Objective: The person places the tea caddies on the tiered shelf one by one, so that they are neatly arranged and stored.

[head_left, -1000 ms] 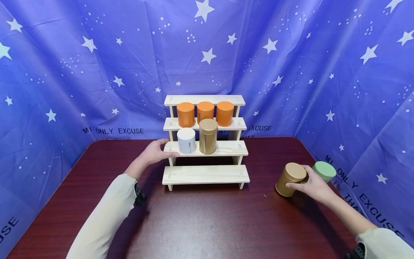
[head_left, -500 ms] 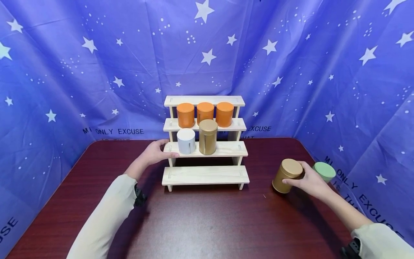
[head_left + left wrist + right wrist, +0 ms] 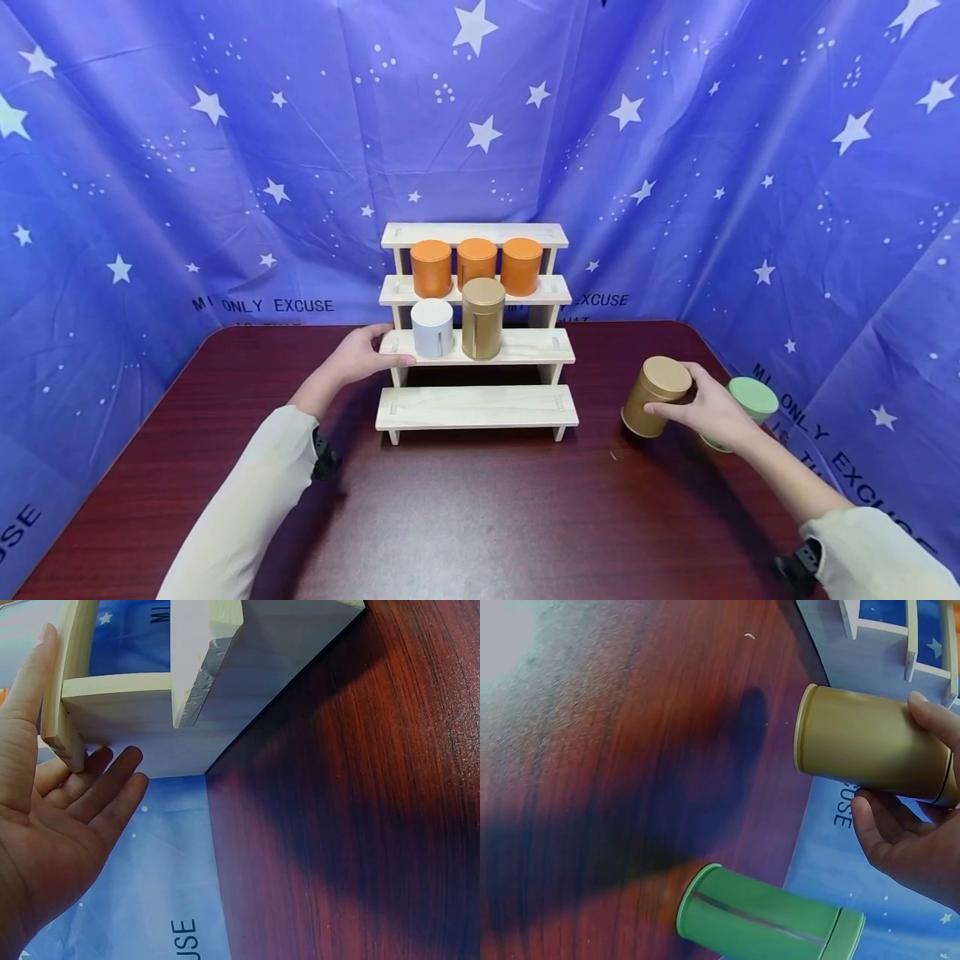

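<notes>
My left hand [image 3: 358, 354] grips the left end of a wooden tiered display shelf [image 3: 480, 406] at its third board from the top. In the left wrist view the thumb lies along one face of the board [image 3: 61, 712], with the fingers curled behind it. Off to the right, my right hand [image 3: 712, 406] holds a gold lidded tin [image 3: 651, 400] between thumb and fingers, slightly tilted. The right wrist view has that tin [image 3: 870, 739] raised off the tabletop. Behind the right hand stands a green tin [image 3: 752, 396], partly covered by the hand.
Three orange tins [image 3: 431, 271] line the second board. A white tin [image 3: 432, 327] and another gold tin [image 3: 482, 321] stand on the board below. Dark red wood makes up the table [image 3: 480, 517], and a blue star-patterned curtain [image 3: 315, 150] surrounds it.
My right hand has lifted the gold tin and carried it left and away from me, uncovering more of the green tin. The left hand stays on the shelf.
</notes>
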The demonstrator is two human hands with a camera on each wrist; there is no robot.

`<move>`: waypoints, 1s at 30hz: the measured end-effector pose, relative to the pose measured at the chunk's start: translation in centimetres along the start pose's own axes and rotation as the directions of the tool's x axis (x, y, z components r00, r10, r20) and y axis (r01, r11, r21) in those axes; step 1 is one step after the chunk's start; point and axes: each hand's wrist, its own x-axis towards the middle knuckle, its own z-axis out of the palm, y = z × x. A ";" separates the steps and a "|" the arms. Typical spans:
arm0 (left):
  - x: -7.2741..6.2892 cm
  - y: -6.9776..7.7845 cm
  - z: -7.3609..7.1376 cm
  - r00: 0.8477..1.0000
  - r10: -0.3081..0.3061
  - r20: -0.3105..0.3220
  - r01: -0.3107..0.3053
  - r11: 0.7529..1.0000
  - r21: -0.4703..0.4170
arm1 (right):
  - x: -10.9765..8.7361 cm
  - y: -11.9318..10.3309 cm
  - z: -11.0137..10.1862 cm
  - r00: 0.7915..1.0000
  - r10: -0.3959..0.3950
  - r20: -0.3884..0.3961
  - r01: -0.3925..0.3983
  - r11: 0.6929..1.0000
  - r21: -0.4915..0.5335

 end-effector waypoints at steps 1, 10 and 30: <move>0.0 0.0 0.0 1.000 -0.001 0.001 0.001 1.000 -0.001 | 0.0 -0.1 0.0 1.000 0.001 -0.004 -0.001 1.000 -0.002; 0.0 -0.1 0.1 1.000 -0.016 0.004 0.017 1.000 -0.004 | 0.4 -0.7 0.4 1.000 0.012 0.006 -0.012 1.000 -0.001; 0.1 0.1 0.1 1.000 -0.015 -0.001 0.015 1.000 -0.019 | 2.5 -2.9 -0.2 0.999 -0.041 -0.018 0.040 0.998 -0.044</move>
